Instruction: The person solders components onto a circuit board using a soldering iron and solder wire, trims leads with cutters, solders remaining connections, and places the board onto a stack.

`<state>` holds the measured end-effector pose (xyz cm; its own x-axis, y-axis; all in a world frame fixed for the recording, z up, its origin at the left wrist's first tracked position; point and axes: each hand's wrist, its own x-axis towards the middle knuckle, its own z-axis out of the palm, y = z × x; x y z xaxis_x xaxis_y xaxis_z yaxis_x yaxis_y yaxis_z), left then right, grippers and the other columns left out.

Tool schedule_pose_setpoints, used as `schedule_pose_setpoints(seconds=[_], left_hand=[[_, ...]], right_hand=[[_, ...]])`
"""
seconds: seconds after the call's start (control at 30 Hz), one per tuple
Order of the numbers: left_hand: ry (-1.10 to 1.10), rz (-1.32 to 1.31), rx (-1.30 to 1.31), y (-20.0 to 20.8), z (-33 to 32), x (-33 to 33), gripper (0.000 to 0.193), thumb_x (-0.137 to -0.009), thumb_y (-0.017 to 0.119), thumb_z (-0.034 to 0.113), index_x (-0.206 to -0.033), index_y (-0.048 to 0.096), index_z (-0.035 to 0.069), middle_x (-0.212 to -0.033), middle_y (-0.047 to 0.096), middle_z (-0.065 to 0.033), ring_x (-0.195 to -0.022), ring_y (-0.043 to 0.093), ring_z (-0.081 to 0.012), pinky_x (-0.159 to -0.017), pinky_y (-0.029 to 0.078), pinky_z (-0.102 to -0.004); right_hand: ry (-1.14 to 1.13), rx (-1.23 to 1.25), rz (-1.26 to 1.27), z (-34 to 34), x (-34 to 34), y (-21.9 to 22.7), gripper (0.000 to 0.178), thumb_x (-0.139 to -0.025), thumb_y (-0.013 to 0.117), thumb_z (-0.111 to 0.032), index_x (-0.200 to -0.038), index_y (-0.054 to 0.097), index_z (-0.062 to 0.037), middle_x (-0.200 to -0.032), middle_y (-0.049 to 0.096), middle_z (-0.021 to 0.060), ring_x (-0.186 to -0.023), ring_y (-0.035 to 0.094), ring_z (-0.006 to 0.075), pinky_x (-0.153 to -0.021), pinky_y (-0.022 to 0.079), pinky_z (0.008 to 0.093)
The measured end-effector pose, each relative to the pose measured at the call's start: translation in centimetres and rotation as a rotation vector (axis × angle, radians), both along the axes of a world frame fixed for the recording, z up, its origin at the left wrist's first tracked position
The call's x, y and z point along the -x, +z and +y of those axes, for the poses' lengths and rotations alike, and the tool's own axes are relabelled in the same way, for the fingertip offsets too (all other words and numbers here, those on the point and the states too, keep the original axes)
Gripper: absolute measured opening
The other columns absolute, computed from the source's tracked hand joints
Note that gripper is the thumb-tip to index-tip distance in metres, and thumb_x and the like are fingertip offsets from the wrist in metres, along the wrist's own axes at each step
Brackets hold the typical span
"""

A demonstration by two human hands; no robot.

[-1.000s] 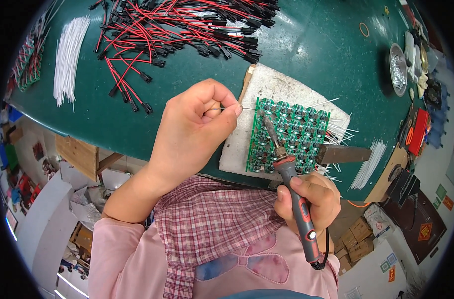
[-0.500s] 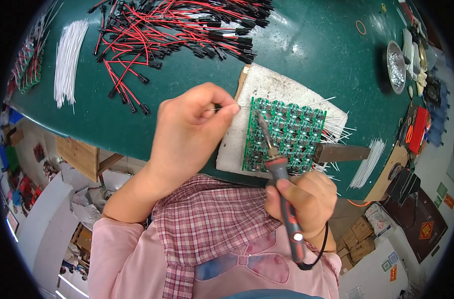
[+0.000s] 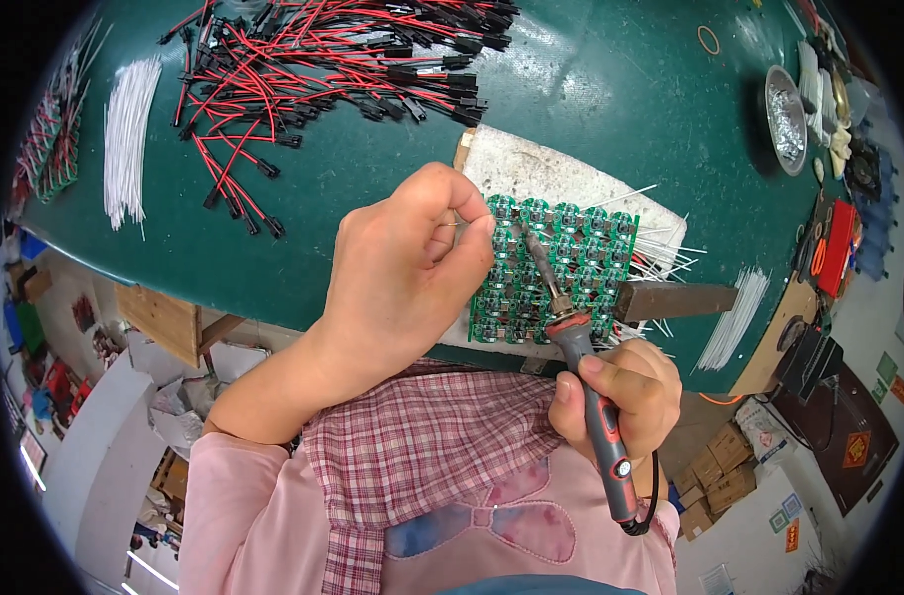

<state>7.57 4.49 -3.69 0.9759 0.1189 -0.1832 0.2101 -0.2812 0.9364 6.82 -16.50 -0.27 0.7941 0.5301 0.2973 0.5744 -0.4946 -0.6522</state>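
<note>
Green circuit boards (image 3: 593,250), grey-and-red soldering iron (image 3: 602,424), pink-plaid apron (image 3: 412,441)

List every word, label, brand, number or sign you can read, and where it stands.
No text is legible.
Green rectangular circuit boards: any markings too small.
Grey-and-red soldering iron in the right hand: nothing readable.
Orange-red square sign on the dark brown panel: too small.
White printed sack: too blurred.

On the green tabletop (image 3: 650,129), a rubber band (image 3: 700,37) lies near a round metal bowl (image 3: 770,104) with silvery contents. A red box (image 3: 837,248) sits toward the right edge; cardboard boxes (image 3: 724,464) are piled below, beyond the tabletop.
</note>
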Motion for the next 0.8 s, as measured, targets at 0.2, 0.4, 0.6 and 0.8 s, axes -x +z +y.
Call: schedule_pose_setpoints(seconds=[0.2, 0.4, 0.6, 0.8], left_hand=[[0.035, 0.033, 0.079, -0.1, -0.2, 0.1, 0.007, -0.087, 0.061, -0.003, -0.088, 0.056, 0.001, -0.06, 0.034, 0.0098, -0.054, 0.026, 0.0015, -0.047, 0.021, -0.0186], [0.048, 0.008, 0.09, -0.4, -0.1, 0.0, 0.011, -0.082, 0.064, 0.001, -0.085, 0.055, 0.004, -0.051, 0.034, 0.0042, -0.045, 0.032, -0.0028, -0.042, 0.025, -0.0244], [0.035, 0.018, 0.03, -0.5, -0.5, 0.0, 0.009, -0.083, 0.065, 0.001, -0.084, 0.056, 0.004, -0.051, 0.035, 0.004, -0.046, 0.032, -0.0027, -0.042, 0.026, -0.0236], [0.07, 0.002, 0.034, 0.5, 0.6, -0.2, 0.008, -0.084, 0.065, 0.001, -0.086, 0.058, 0.003, -0.053, 0.032, 0.0057, -0.048, 0.029, -0.0014, -0.043, 0.023, -0.0224]], right_hand=[[0.017, -0.011, 0.014, 0.1, -0.1, -0.2, 0.033, -0.071, 0.078, -0.012, -0.095, 0.056, -0.0068, -0.061, 0.055, 0.0026, -0.047, 0.052, 0.0178, -0.041, 0.038, 0.0294], [0.013, -0.039, -0.006, 0.2, -0.1, -0.2, 0.027, -0.076, 0.073, -0.011, -0.091, 0.052, -0.0033, -0.054, 0.047, 0.0038, -0.042, 0.045, 0.017, -0.041, 0.033, 0.0302], [0.063, 0.053, -0.051, 0.1, 0.2, -0.4, 0.031, -0.07, 0.079, -0.012, -0.091, 0.056, -0.0085, -0.068, 0.053, 0.0025, -0.048, 0.05, 0.0165, -0.042, 0.038, 0.029], [-0.086, -0.073, 0.016, -1.5, 0.4, 0.5, 0.03, -0.071, 0.077, -0.011, -0.092, 0.055, -0.0069, -0.055, 0.048, 0.0008, -0.043, 0.047, 0.0164, -0.04, 0.035, 0.0298]])
